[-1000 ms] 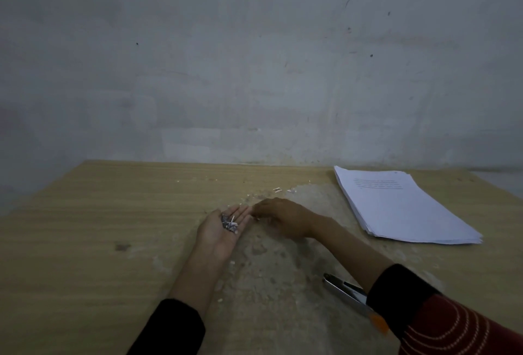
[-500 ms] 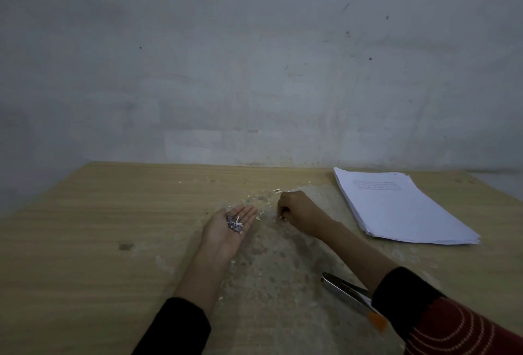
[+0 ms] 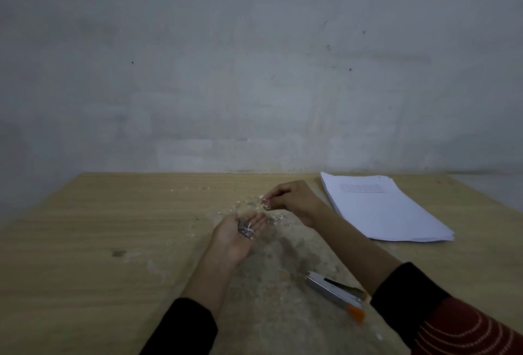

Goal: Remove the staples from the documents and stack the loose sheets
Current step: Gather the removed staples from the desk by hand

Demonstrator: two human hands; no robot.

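My left hand lies palm up on the wooden table, cupping a small heap of pulled staples. Just beyond it, my right hand hovers with fingertips pinched together on a small pale bit, too small to identify. More loose staples and paper scraps are scattered on the table between the two hands. A stack of white sheets with a few printed lines on top lies at the right.
A metal stapler with an orange end lies near the front, partly under my right forearm. The table's middle is scuffed and dusty. A bare grey wall stands right behind the table's far edge.
My right hand has lifted off the table and moved slightly away, fingers now pinched. My left hand has stayed palm up with the staples.
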